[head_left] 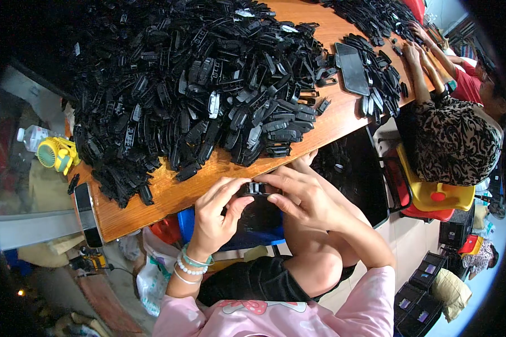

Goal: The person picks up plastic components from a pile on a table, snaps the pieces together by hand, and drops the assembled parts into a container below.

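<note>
The black part [257, 190] lies between the two hands, its long axis running left to right: the left hand [214, 213] pinches its left end, the right hand [303, 196] its right, thumbs on the near side, so neither is clearly nearer. The table's [166, 196] edge runs just beyond, with the pile [202, 90] past it; open room lies back toward the shirt [320, 321]

The parts pile [168, 84] lies on the table [168, 196], between 1 fan [58, 154] and 1 phone [353, 68].
</note>
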Demonstrator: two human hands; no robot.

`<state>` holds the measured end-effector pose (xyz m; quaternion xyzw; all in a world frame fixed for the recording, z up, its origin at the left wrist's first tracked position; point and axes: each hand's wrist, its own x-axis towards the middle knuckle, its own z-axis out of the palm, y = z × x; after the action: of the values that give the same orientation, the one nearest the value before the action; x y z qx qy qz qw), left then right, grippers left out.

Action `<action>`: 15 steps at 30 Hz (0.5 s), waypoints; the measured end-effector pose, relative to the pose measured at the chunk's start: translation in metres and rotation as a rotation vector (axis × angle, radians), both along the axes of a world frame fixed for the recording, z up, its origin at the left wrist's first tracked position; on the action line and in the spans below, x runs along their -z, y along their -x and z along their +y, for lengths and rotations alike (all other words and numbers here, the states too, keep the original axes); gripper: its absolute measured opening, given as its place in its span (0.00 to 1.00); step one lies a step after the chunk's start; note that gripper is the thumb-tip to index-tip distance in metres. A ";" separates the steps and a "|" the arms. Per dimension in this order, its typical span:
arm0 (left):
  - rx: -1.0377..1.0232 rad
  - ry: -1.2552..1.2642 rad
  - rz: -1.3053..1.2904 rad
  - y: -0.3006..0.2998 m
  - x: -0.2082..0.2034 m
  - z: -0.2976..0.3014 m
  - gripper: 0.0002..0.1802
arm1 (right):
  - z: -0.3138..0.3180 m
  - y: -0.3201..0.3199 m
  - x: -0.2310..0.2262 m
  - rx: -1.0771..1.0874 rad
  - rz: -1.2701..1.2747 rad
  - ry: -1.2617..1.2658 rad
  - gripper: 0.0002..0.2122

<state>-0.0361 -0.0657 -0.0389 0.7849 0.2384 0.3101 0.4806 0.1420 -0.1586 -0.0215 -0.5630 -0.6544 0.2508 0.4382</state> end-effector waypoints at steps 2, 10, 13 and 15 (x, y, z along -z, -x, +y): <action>0.012 -0.151 -0.026 -0.003 -0.004 0.000 0.14 | -0.001 0.002 0.010 -0.019 -0.011 -0.077 0.16; -0.025 -0.020 0.024 -0.010 -0.008 -0.009 0.13 | -0.007 0.021 0.021 0.133 -0.224 -0.044 0.19; -0.051 0.093 -0.123 -0.018 -0.002 -0.014 0.15 | -0.001 0.025 0.013 0.196 -0.247 -0.218 0.20; -0.027 0.515 -0.163 -0.012 -0.006 -0.012 0.17 | -0.002 0.025 0.012 0.258 -0.032 -0.133 0.20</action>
<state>-0.0243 -0.0780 -0.0331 0.6061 0.2805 0.3077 0.6777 0.1165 -0.1608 -0.0335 -0.6162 -0.5987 0.1394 0.4924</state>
